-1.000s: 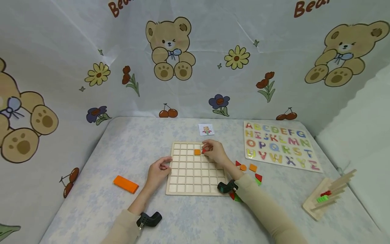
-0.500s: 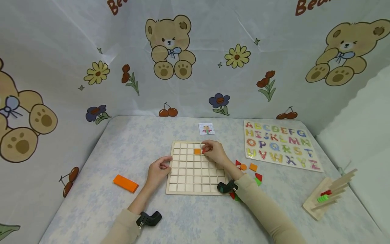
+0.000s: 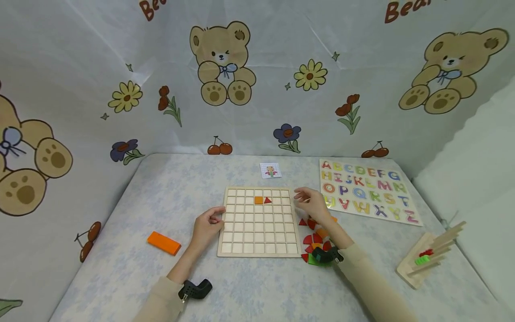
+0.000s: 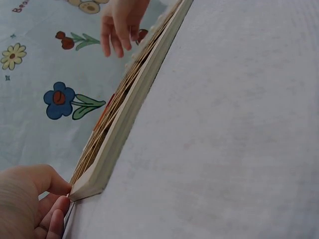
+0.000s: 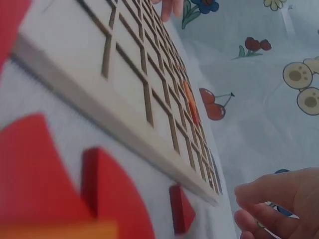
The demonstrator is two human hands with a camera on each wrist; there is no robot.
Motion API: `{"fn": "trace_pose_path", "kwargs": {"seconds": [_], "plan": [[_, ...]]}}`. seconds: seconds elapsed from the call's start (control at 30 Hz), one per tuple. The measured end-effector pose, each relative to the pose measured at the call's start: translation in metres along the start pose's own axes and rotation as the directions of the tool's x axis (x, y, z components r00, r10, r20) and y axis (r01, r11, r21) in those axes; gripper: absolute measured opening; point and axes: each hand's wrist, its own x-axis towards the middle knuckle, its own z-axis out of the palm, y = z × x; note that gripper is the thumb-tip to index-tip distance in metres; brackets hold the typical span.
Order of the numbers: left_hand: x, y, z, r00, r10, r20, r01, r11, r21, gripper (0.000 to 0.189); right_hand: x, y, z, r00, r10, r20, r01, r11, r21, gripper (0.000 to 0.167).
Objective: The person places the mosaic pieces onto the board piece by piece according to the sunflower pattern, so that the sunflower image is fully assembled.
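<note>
A pale wooden grid board [image 3: 259,232] lies on the table in the head view. An orange square [image 3: 259,200] and, directly to its right, a red triangle [image 3: 267,200] sit in its second row from the far side. My left hand [image 3: 208,227] holds the board's left edge with thumb and fingertips; the left wrist view has its bent fingers against the board's corner. Off the board's far right edge, my right hand [image 3: 313,204] hovers with loosely bent fingers and holds nothing. Red, orange and green pieces [image 3: 309,239] lie right of the board, partly hidden under the right wrist.
A small printed picture card [image 3: 270,170] lies beyond the board. An alphabet puzzle board [image 3: 372,210] is at the back right. A wooden stand with pegs and red and green beads [image 3: 422,261] stands far right. An orange block [image 3: 164,243] lies on the left.
My right hand has let go of the red triangle, which now lies beside the orange square, and has moved right, off the board. The left hand stays at the edge.
</note>
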Motion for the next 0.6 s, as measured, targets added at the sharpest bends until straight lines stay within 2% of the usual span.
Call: {"fn": "trace_pose_path", "kwargs": {"seconds": [0.23, 0.37, 0.6], "plan": [[-0.001, 0.001, -0.001, 1.0, -0.007, 0.007, 0.007, 1.0, -0.01, 0.041, -0.025, 0.018, -0.023, 0.996, 0.05, 0.069, -0.046, 0.997, -0.058, 0.043], [-0.001, 0.001, -0.002, 1.0, -0.005, 0.006, 0.005, 1.0, -0.014, 0.042, -0.032, 0.021, -0.023, 0.993, 0.066, 0.099, -0.06, 0.996, -0.064, 0.041], [0.0, 0.0, -0.002, 1.0, -0.006, 0.005, 0.006, 1.0, -0.006, 0.04, -0.035, 0.027, -0.025, 0.995, 0.034, 0.096, -0.027, 0.996, -0.082, 0.04]]}}
